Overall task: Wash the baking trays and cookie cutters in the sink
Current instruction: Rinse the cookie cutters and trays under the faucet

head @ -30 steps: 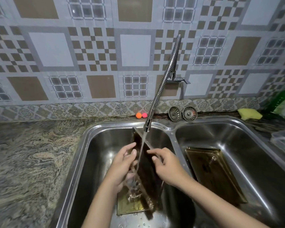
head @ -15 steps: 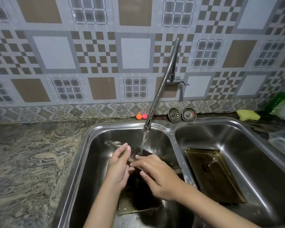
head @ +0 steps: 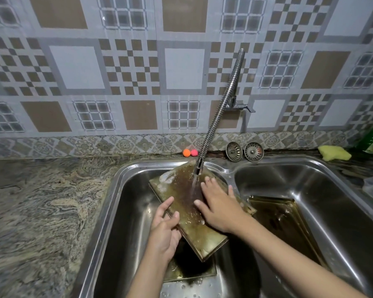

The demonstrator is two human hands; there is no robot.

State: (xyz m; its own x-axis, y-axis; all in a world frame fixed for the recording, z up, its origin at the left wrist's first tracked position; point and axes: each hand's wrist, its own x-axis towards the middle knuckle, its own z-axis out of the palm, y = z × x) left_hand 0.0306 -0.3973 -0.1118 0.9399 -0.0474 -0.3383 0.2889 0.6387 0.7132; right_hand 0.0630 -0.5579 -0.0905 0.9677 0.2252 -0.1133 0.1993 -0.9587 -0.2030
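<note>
The left hand (head: 165, 229) grips the near-left edge of a baking tray (head: 190, 208), thumb over the rim, and holds it tilted above the left basin (head: 127, 211). The right hand (head: 219, 206) lies flat on the tray's upturned face, fingers spread and straight, just beside the stream from the flexible faucet (head: 219, 110), which strikes the tray's far half.

The step in hand looks like rinsing and rubbing this tray. The next move probably calls for sweeping the right palm over the stained face while the left hand keeps the slippery tray steady.

Below it, another tray (head: 192, 273) lies on the left basin's floor, mostly hidden. The right basin (head: 332, 201) holds a third tray (head: 282, 218), leaning, with brownish residue. No cookie cutters are identifiable. On the back ledge sit two sink strainers (head: 244, 151) and a yellow sponge (head: 334, 153).
</note>
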